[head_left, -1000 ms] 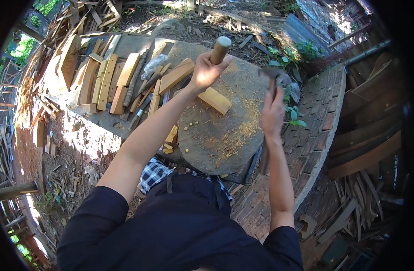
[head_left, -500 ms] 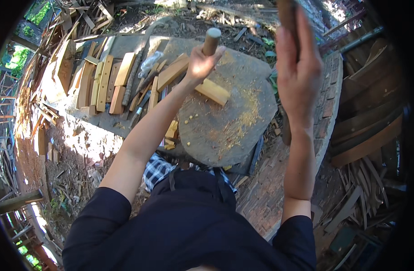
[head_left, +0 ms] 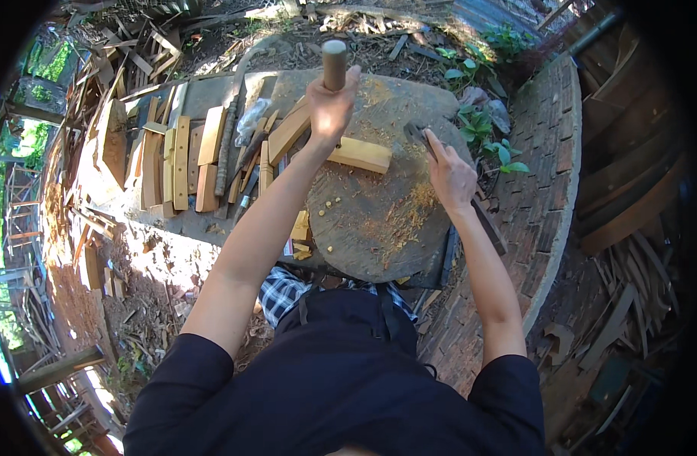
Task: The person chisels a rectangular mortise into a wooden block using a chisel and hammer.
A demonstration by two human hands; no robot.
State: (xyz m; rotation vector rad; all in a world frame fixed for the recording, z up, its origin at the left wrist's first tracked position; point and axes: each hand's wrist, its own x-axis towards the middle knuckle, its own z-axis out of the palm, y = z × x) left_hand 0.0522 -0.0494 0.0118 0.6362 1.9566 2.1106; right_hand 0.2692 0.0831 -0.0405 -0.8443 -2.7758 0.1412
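Observation:
My left hand (head_left: 330, 112) is closed round the upright round wooden handle of a chisel (head_left: 334, 67). Its lower end is hidden behind my hand, at the left end of a pale wooden block (head_left: 363, 155). That block lies on a broad round chopping stump (head_left: 348, 243) strewn with shavings. To the right, over the stump's edge, my right hand (head_left: 452, 182) grips a long dark wooden bar (head_left: 491, 226). One end of the bar sticks out past my fingers toward the block, apart from the chisel handle; the other runs back beside my wrist.
Several cut wooden pieces (head_left: 181, 163) lie in a row on the left, near a clear plastic bag (head_left: 253, 118). Small yellow bits (head_left: 328, 204) dot the stump. A low curved brick edge (head_left: 550, 205) runs along the right, with leafy plants (head_left: 476, 125) behind.
My right hand has swung down and leftward from a raised position, bringing the bar down beside the stump. My left hand keeps the chisel upright at the block.

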